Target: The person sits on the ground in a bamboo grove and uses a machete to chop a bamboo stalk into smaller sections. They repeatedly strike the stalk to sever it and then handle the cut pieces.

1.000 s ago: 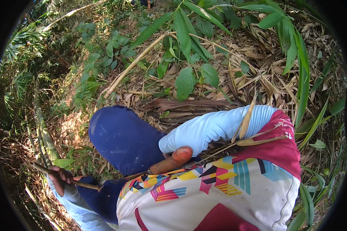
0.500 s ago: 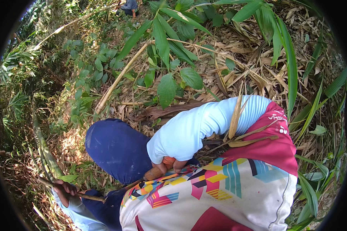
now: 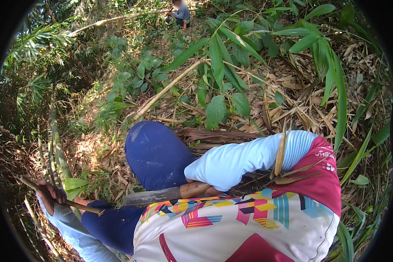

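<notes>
My left hand [image 3: 52, 193], at the lower left, is closed around a thin brown stick [image 3: 85, 208] whose cut end points toward my body. My right hand [image 3: 211, 191] is mostly covered by the light blue sleeve and my shirt. It grips the wooden handle of a machete [image 3: 150, 196]. The machete's broad grey blade lies across in front of my shirt, pointing left toward the stick, with a gap between blade and stick. My bent knee [image 3: 155, 153], in dark blue trousers, rises beside the blade.
Dry leaves [image 3: 275, 113] cover the ground. A bent dry stalk [image 3: 170, 89] and broad green leaves [image 3: 216, 111] stand ahead. Green bamboo poles [image 3: 59, 148] lie at left. Dry leaf pieces [image 3: 281, 150] hang by my right arm. Another person [image 3: 181, 15] sits far off.
The view has shifted, so the surroundings sit lower and farther right. The machete has turned, and its flat blade now shows. My left hand with the stick is farther left.
</notes>
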Demonstrator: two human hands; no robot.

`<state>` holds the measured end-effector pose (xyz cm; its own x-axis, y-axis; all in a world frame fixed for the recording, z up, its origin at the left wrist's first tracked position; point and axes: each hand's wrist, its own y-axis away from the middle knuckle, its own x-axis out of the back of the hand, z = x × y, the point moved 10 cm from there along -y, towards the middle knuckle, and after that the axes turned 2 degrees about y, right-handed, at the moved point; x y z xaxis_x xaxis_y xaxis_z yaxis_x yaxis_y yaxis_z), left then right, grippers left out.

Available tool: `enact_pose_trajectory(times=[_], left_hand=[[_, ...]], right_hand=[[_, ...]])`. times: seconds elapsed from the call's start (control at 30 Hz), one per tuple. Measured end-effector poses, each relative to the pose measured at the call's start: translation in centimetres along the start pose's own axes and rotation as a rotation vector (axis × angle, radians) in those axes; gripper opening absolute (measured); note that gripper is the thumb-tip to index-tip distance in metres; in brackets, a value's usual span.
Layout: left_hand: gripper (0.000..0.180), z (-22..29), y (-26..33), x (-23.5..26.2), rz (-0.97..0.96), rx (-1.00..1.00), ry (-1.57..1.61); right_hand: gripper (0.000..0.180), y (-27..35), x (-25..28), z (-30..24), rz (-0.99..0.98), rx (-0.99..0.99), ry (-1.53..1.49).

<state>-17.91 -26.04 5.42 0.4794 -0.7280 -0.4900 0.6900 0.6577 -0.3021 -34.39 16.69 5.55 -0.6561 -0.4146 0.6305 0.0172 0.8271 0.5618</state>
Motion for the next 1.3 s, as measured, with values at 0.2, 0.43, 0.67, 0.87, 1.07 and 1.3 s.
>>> enact_pose_trajectory(times=[0.2,0.43,0.67,0.87,1.07,1.3], left_hand=[[0.035,7.5,0.7,4.4,0.173,-0.232,-0.101],[0.042,0.9,-2.0,5.2,0.204,-0.163,-0.098],[0.031,-6.1,-4.4,1.0,0.314,-0.041,-0.141],[0.042,-9.0,-4.3,3.3,0.285,0.011,-0.285],[0.037,-9.4,-3.8,2.1,0.224,-0.024,-0.362],[0.048,-9.7,-2.9,-0.9,0.129,0.155,-0.243]], right_hand=[[0.067,-0.6,6.2,-1.9,0.294,0.207,-0.300],[0.050,-9.0,16.4,-4.1,0.701,0.426,-0.642],[0.036,-21.4,22.9,-7.4,0.796,0.450,-0.678],[0.040,-31.0,21.0,-8.9,0.697,0.386,-0.479],[0.036,-31.6,17.9,-8.1,0.542,0.308,-0.322],[0.033,-28.6,17.7,-10.9,0.728,0.645,0.203]])
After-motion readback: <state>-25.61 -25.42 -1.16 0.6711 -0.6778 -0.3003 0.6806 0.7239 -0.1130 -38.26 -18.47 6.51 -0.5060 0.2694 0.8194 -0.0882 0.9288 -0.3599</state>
